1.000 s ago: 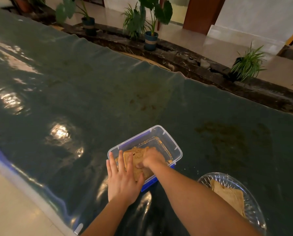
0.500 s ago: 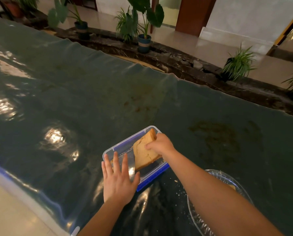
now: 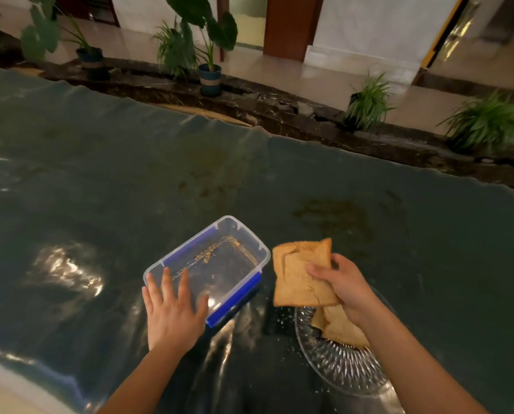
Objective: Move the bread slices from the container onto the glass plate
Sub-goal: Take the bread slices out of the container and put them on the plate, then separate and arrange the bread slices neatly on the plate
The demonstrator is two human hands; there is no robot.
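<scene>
The right hand (image 3: pixel 343 283) has its fingers clamped on the lower right edge of a tan, square bread slice (image 3: pixel 299 271), held tilted above the near-left rim of the clear ribbed glass plate (image 3: pixel 339 366); the plate lies below and toward the person. The left hand (image 3: pixel 172 312), fingers spread, rests on the clear rectangular plastic container with blue clips (image 3: pixel 214 264), which seems to hold only crumbs. The right forearm hides much of the plate and of the bread already on it (image 3: pixel 339 327).

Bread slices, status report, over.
Right hand gripping tan bread slices above patterned glass plate. Left hand steadying clear plastic container, crumbs only. Path clear.
</scene>
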